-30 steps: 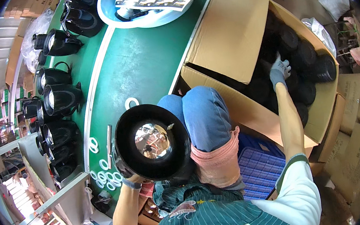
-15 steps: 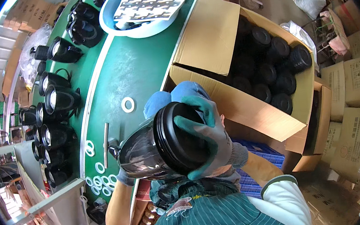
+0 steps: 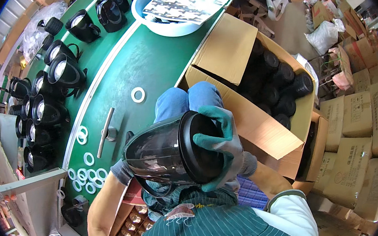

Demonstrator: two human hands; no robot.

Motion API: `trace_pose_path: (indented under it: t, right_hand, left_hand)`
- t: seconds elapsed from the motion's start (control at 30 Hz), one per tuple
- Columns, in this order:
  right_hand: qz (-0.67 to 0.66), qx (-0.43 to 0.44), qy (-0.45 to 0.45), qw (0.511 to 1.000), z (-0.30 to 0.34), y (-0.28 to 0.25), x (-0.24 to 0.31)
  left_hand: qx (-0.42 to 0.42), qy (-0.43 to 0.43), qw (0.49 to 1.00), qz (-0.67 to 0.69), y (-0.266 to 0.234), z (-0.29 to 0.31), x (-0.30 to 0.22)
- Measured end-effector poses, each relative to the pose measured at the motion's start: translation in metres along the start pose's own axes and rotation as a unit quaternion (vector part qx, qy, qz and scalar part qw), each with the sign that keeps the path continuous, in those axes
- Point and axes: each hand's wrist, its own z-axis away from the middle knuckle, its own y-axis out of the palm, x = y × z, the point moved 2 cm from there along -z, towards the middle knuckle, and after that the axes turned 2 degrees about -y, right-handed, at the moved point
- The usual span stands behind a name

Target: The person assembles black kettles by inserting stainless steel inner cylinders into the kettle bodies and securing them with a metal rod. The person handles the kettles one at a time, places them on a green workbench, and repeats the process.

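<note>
A glossy black jug (image 3: 155,152) lies sideways over my lap, its narrow end to the left, with a loop handle (image 3: 157,190) at its lower side. My right hand (image 3: 230,148), in a grey and teal glove, grips the wide round black end piece (image 3: 202,163) with fingers spread across it. Of my left hand (image 3: 123,172) mostly the gloved wrist shows at the jug's left end; its fingers are hidden behind the body. Left of the jug, a metal bar tool (image 3: 106,133) stands on the green table (image 3: 114,80).
White rings (image 3: 83,175) lie scattered on the table, one ring (image 3: 138,95) apart from them. Several black jugs (image 3: 60,69) line the far left side. A light blue basin (image 3: 164,27) holds a printed sheet. An open carton (image 3: 244,111) of black round parts stands at right.
The wide black end piece now sits closer against the jug body, its threaded neck no longer showing. The handle has come round to the lower side. My view has shifted slightly.
</note>
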Motion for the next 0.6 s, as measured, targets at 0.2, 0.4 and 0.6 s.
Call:
trace_pose_path:
  t: [0.2,0.4,0.6]
  right_hand:
    - [0.013,0.007,-0.031,0.999,-0.012,-0.002,0.006]
    - [-0.015,-0.014,-0.031,0.999,-0.015,0.004,-0.001]
    - [-0.005,0.01,-0.004,1.0,-0.014,-0.004,-0.007]
  left_hand:
    - [0.014,0.021,0.998,-0.054,0.008,-0.001,0.003]
    - [0.011,0.033,0.996,-0.086,0.012,-0.006,0.007]
    - [0.002,0.038,0.991,-0.127,0.02,-0.014,0.005]
